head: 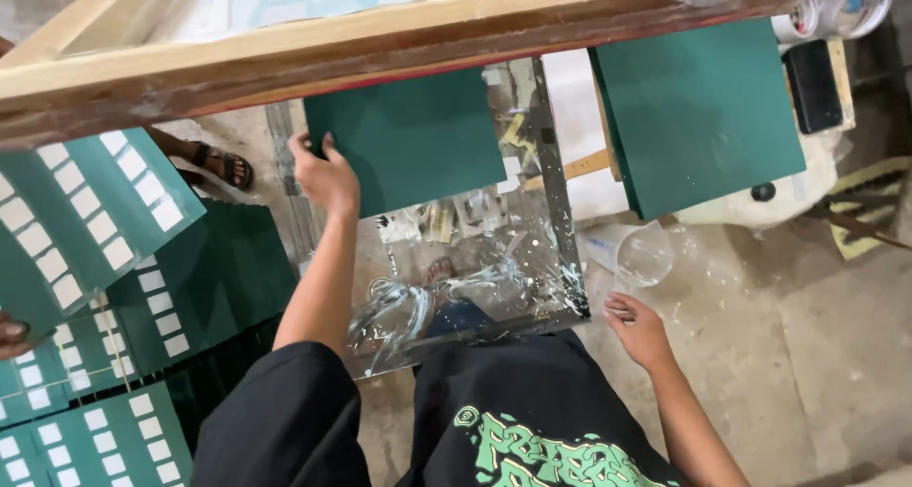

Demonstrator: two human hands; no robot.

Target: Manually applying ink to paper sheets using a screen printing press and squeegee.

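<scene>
The wooden frame (380,45) hides the green sheet's (408,135) top edge; the printed sheets (85,211) run off left.

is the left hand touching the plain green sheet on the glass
Touching: the head view shows the left hand gripping the left edge of the plain green sheet.

Printed green sheets with white rectangles (90,211) spread across the left of the frame, under a wooden screen frame (380,50) spanning the top. Stack of green boards (703,116) at upper right, beside rolls of tape (845,7) and a dark phone (814,86). Clear plastic cup (644,254) lying right of centre on the concrete floor (807,354).
</scene>
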